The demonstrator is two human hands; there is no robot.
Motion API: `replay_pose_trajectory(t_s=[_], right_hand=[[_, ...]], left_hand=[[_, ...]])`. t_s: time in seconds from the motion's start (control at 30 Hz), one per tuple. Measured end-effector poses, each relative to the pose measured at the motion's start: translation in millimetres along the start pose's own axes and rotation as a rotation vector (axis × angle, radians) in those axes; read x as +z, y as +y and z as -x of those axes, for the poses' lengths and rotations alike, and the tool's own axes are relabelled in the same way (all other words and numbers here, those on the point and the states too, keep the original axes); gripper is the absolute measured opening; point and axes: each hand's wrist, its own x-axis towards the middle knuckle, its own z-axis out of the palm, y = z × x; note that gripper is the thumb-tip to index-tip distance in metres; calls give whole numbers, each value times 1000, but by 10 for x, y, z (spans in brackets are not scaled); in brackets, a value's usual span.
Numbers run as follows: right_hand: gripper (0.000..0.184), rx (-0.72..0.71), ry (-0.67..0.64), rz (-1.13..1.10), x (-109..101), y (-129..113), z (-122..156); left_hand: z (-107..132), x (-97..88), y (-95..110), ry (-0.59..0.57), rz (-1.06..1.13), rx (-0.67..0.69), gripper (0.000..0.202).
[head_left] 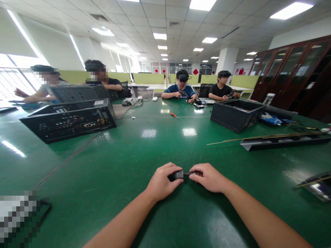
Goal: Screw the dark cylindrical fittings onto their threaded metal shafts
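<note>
At the middle of the green table, my left hand is closed around a small dark grey block-shaped piece. A thin dark stem sticks out of its right end, so it looks like a plug or connector on a cable, but I cannot tell the exact kind. Facing it, my right hand pinches the dark stem between thumb and fingers. More of the dark material shows under the right fingers, partly hidden. Both hands are low over the tabletop, a short gap apart.
Two black computer cases stand on the green table, one left and one right. An orange screwdriver lies beyond my hands. Right are thin rods and a metal channel. Several people sit across the table.
</note>
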Motion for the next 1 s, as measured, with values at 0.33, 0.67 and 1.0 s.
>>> replay_pose_trajectory(t_s=[0.33,0.67,1.0], right_hand=[[17,-6,6,23,-7,-8,2],[18,8,-14,14,-29,-28,6],[18,16,-17,16,-27,-12,4]], left_hand=[[-5,-4,-3,0,1,4,30],[-5,-13,-3,3,-5,17,29],[-3,-4,-3,7,-13,10,30]])
